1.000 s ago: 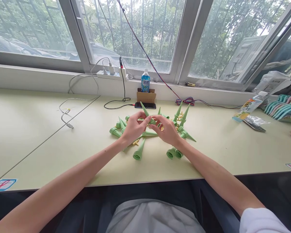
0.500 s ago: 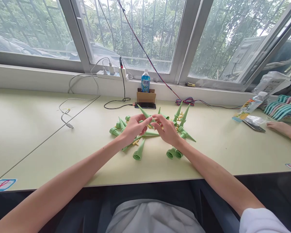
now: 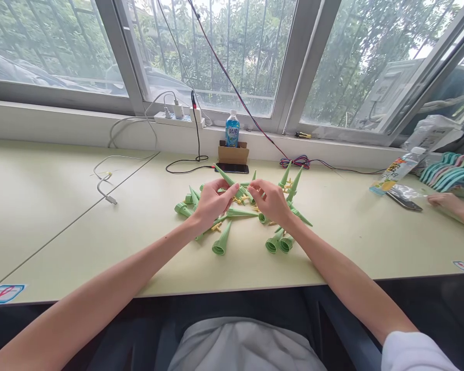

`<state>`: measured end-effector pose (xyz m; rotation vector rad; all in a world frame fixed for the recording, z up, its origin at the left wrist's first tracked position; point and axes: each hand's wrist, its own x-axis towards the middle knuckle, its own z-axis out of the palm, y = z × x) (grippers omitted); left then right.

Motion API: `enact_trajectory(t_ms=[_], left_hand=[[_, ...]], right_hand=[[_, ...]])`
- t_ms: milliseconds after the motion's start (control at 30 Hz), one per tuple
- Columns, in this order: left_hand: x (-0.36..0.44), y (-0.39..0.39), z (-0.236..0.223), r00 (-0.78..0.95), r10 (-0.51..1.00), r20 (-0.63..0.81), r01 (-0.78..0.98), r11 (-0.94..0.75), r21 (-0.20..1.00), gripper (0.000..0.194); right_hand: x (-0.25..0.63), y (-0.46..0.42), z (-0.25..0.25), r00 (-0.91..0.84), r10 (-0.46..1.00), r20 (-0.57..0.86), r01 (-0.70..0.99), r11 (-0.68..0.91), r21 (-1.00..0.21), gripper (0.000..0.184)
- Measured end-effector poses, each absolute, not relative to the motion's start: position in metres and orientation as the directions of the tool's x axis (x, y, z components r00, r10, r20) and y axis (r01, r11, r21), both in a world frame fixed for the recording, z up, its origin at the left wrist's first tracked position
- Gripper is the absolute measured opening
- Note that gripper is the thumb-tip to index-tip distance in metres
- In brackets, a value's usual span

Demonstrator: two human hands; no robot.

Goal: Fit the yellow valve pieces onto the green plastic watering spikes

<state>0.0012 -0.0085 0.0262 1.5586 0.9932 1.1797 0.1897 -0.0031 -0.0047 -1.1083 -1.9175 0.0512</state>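
My left hand [image 3: 212, 203] is closed around a green plastic watering spike [image 3: 223, 175], its pointed end slanting up and to the left. Close beside it, my right hand [image 3: 272, 203] has thumb and fingers pinched together; whatever they hold, if anything, is too small to make out. Under and around both hands lie several more green spikes, among them one with its threaded opening toward me [image 3: 221, 241] and a pair at the right [image 3: 285, 244]. Small yellow valve-like pieces [image 3: 216, 226] are scattered between them. The hands hide part of the pile.
Behind the pile are a phone [image 3: 232, 168], a small cardboard box [image 3: 233, 153] and a blue bottle [image 3: 232, 129]. Cables [image 3: 107, 193] run across the table's left. At right lie a tilted drink bottle [image 3: 397, 171], another phone [image 3: 404, 201] and another person's hand [image 3: 446, 201].
My right hand has drawn slightly right, away from the left hand, opening a gap between them. The held spike has shifted a little left. The other person's hand at right moved slightly.
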Motion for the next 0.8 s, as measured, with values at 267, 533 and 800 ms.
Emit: enact_trajectory(t_ms=[267,533,800], left_hand=[[0.002,-0.012,0.028,0.164,0.951,0.262,0.062,-0.275,0.96,0.025],[0.003,-0.014,0.029,0.168,0.95,0.263,0.035,-0.272,0.962,0.021],[0.003,-0.015,0.028,0.177,0.946,0.271,0.018,-0.278,0.96,0.015]], right_hand=[[0.201,0.005,-0.009,-0.21,0.818,0.536,0.82,0.446,-0.358,0.019],[0.21,0.012,-0.013,-0.256,0.838,0.482,0.846,0.435,-0.308,0.018],[0.209,0.009,-0.012,-0.264,0.869,0.419,0.873,0.4,-0.279,0.014]])
